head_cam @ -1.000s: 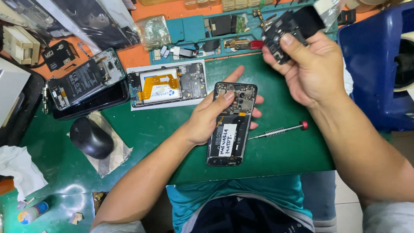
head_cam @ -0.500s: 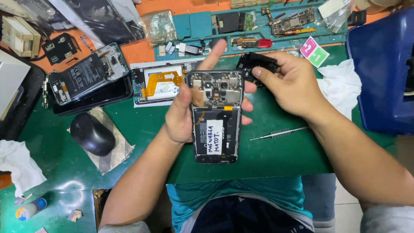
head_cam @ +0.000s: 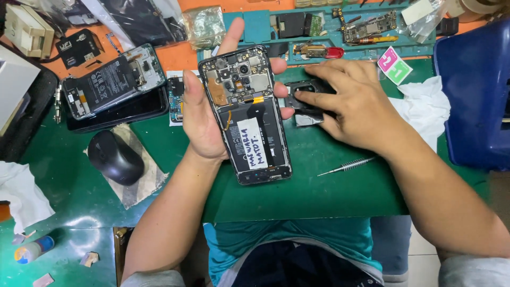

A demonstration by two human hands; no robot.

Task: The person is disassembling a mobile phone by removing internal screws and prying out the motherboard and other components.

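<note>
A green bench (head_cam: 329, 191) fills most of the frame, with an orange mat (head_cam: 183, 53) along its upper edge and a blue chair (head_cam: 473, 95) at the right edge. At centre, the left hand (head_cam: 204, 114) is wrapped around an opened smartphone (head_cam: 245, 114) with its back cover off — thumb on the phone's left side, fingertips showing past its right side and top, holding it tilted above the bench. The circuit board and camera modules lie bare in its upper half; a white handwritten label sits on the black battery below. Just right of it, the right hand (head_cam: 350, 103) lies palm down over a black plastic cover piece (head_cam: 308, 103), fingers curled and pressing it against the bench, touching the left fingertips.

To the upper left, a second opened phone (head_cam: 111, 82) rests on a dark tray, partly hiding a flat board behind the left hand. A black computer mouse (head_cam: 115, 157) sits on a scrap of paper at left. A white tissue (head_cam: 425, 106) lies crumpled at right, another at the lower left edge. A teal parts tray (head_cam: 329, 26) along the top carries small boards and a red-handled tool. A slim metal screwdriver (head_cam: 348, 166) lies loose below the right hand — well apart from the phone.
</note>
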